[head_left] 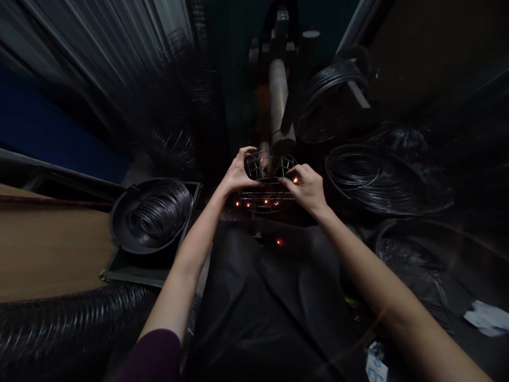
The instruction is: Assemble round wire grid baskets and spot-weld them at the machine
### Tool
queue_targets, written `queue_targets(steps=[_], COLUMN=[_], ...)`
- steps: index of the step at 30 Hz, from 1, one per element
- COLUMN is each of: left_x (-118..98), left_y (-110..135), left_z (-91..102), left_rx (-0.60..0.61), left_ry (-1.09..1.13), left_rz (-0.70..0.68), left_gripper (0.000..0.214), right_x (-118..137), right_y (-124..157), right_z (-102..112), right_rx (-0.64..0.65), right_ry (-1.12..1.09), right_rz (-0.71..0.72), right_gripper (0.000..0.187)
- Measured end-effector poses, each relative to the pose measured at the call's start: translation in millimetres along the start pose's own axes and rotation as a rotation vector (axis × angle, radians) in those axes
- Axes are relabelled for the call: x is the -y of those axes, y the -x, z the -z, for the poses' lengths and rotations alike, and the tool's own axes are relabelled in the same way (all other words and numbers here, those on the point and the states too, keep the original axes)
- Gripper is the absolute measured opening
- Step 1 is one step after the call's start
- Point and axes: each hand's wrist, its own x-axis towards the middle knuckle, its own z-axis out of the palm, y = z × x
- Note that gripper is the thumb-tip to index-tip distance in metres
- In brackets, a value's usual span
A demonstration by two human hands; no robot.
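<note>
A round wire basket (267,195) of metal rods is between my two hands, under the electrode of a welding machine (283,140). My left hand (240,172) curves around the basket's left rim, thumb below and fingers above. On the right side, my right hand (305,185) pinches the rim between thumb and fingers. Glowing orange sparks scatter below the basket and beside my right hand. The electrode's tip comes down to the wire between my hands; whether it touches cannot be made out.
At left, a black bowl (119,233) holds wire rings. Wire coils (353,172) lie at right, with more wire rings (334,79) behind them. A dark apron (270,297) covers my lap. White paper (488,318) lies far right, and stacked wire rings (75,313) sit at lower left.
</note>
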Motion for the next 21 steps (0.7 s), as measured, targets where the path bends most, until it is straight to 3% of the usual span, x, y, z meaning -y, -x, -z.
queue_targets(steps=[4, 8, 12, 14, 18, 21], left_x=[4.0, 19.9, 52.1, 67.4, 76.8, 63.8], left_y=[-14.4, 1.7, 44.7, 61.6, 74.5, 83.1], left_z=[-0.3, -0.9, -7.1, -16.0, -30.8, -24.7], left_rx=[0.01, -0.017, -0.019, -0.03, -0.223, -0.256], left_ry=[0.02, -0.014, 0.153, 0.315, 0.503, 0.461], left_rz=[-0.009, -0.024, 0.132, 0.252, 0.342, 0.297], left_gripper=[0.107, 0.118, 0.129, 0.13, 0.125, 0.118], right_x=[1.0, 6.8, 4.8, -1.6, -22.7, -40.4], right_y=[-14.8, 2.2, 59.8, 99.0, 177.2, 214.7], right_z=[-5.1, 25.6, 78.0, 91.7, 88.3, 84.8], right_rx=[0.027, -0.011, 0.126, 0.255, 0.622, 0.748], right_ry=[-0.013, 0.005, -0.043, 0.025, 0.02, -0.121], right_rz=[-0.059, -0.136, -0.26, -0.295, -0.344, -0.367], right_gripper=[0.033, 0.035, 0.048, 0.052, 0.051, 0.046])
